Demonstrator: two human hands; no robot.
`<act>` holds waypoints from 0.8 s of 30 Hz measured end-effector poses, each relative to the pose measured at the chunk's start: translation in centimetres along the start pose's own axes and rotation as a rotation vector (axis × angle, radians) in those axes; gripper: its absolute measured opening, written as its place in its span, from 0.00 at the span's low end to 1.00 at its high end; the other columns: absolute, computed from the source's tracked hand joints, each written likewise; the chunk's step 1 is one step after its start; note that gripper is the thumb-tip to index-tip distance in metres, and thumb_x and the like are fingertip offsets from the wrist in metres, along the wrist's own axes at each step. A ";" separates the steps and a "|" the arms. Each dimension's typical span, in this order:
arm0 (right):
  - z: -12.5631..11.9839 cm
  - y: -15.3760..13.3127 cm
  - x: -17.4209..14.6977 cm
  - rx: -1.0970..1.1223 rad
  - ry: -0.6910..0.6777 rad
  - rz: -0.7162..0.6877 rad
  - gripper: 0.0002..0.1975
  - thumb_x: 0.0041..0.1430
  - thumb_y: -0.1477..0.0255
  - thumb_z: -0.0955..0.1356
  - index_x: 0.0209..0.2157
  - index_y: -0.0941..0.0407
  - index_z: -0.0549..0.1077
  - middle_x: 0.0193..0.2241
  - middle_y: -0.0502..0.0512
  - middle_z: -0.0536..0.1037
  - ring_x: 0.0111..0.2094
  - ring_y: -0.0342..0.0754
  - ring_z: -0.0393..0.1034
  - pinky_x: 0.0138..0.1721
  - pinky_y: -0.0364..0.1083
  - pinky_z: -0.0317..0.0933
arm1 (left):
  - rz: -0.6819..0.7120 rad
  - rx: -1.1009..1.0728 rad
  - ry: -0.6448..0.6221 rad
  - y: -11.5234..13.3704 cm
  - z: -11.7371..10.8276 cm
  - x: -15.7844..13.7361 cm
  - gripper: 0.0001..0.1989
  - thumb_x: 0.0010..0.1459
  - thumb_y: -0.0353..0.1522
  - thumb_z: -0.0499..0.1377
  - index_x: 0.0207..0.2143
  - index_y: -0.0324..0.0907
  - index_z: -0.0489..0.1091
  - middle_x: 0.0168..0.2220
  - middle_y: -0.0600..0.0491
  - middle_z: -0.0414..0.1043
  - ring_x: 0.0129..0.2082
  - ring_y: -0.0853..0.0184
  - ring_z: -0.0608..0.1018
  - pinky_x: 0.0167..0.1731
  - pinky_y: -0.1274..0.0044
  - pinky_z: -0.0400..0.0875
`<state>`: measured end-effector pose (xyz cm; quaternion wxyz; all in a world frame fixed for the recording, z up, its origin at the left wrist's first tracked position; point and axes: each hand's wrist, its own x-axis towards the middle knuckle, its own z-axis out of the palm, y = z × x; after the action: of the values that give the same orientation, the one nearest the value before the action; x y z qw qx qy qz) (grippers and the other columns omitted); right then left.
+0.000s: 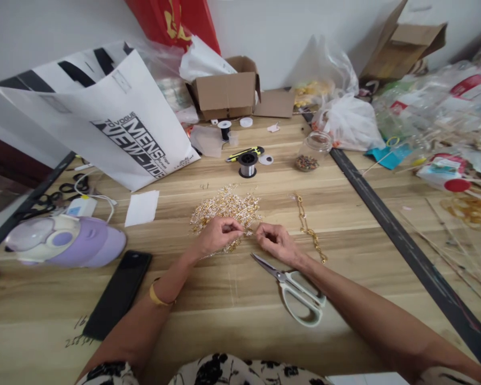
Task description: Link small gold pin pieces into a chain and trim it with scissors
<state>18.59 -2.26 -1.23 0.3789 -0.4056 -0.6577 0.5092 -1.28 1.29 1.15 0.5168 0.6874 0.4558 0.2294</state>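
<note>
My left hand (218, 235) is pinched closed at the near side of a tangled heap of gold and clear beaded strands (228, 206). A tiny piece shows by its fingertips, too small to name. Just to the right, my right hand (276, 241) is also closed in a pinch, and whatever lies between its fingers is hidden. The two hands are a short gap apart. Below my right hand rest scissors (292, 291) with pale handles, blades toward the heap. A gold chain (305, 222) lies right of that hand.
Behind the heap stand a wire spool (247, 166), a utility knife (240, 154) and a jar of beads (307, 160). A white bag (132, 128), a purple bottle (76, 240) and a phone (118, 294) occupy the left. Plastic bags (350, 120) and bottles crowd the right.
</note>
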 end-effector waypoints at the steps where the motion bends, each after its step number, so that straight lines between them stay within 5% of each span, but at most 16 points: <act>1: 0.0 0.0 0.0 -0.003 -0.026 0.001 0.05 0.51 0.74 0.62 0.23 0.59 0.64 0.18 0.45 0.59 0.19 0.38 0.50 0.21 0.39 0.46 | 0.008 0.013 -0.005 0.1 0.0 -0.1 0.07 0.50 0.32 0.61 0.27 0.36 0.72 0.26 0.52 0.73 0.26 0.71 0.74 0.28 0.80 0.66; 5: 0.1 0.2 -0.3 -0.045 -0.152 -0.030 0.08 0.54 0.74 0.63 0.22 0.59 0.66 0.18 0.45 0.61 0.20 0.37 0.51 0.20 0.38 0.46 | 0.008 -0.079 -0.065 0.6 -0.1 -0.3 0.08 0.50 0.34 0.61 0.28 0.36 0.70 0.22 0.55 0.69 0.21 0.74 0.71 0.24 0.82 0.65; 8: 0.2 0.4 -0.4 -0.100 -0.101 -0.052 0.08 0.55 0.71 0.64 0.24 0.59 0.66 0.18 0.44 0.60 0.19 0.37 0.51 0.20 0.38 0.46 | 0.013 -0.177 -0.100 0.9 -0.2 -0.4 0.09 0.50 0.34 0.62 0.28 0.35 0.70 0.21 0.56 0.69 0.21 0.74 0.70 0.24 0.82 0.66; 12: 0.3 0.8 -0.2 -0.077 0.035 -0.087 0.07 0.54 0.72 0.65 0.36 0.58 0.65 0.19 0.42 0.60 0.20 0.38 0.53 0.21 0.38 0.48 | 0.018 -0.241 -0.119 1.3 -0.3 -0.4 0.10 0.50 0.34 0.62 0.29 0.35 0.70 0.21 0.56 0.69 0.20 0.75 0.70 0.24 0.82 0.66; 16: 0.5 1.3 0.0 -0.084 -0.028 -0.116 0.17 0.54 0.75 0.65 0.47 0.58 0.64 0.21 0.44 0.61 0.21 0.38 0.54 0.22 0.38 0.50 | 0.021 -0.254 -0.138 1.5 -0.1 -0.5 0.09 0.51 0.34 0.62 0.29 0.35 0.71 0.20 0.56 0.69 0.20 0.74 0.70 0.24 0.82 0.65; 20: 0.3 1.2 0.3 -0.107 -0.047 -0.129 0.08 0.56 0.72 0.65 0.37 0.59 0.71 0.24 0.48 0.64 0.23 0.40 0.55 0.23 0.40 0.50 | 0.020 -0.271 -0.145 1.4 0.0 -0.5 0.10 0.50 0.35 0.62 0.29 0.35 0.71 0.23 0.54 0.71 0.21 0.74 0.71 0.25 0.81 0.66; 24: 0.0 0.8 0.5 -0.049 -0.002 -0.156 0.09 0.57 0.67 0.66 0.31 0.58 0.73 0.29 0.54 0.69 0.29 0.43 0.61 0.29 0.42 0.55 | 0.015 -0.282 -0.138 1.2 -0.1 -0.5 0.11 0.51 0.36 0.62 0.30 0.35 0.71 0.21 0.54 0.71 0.21 0.73 0.72 0.26 0.80 0.67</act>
<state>18.50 -1.65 -1.94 0.4068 -0.3618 -0.6999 0.4623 -1.12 0.88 2.38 0.6366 0.6254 0.3774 0.2473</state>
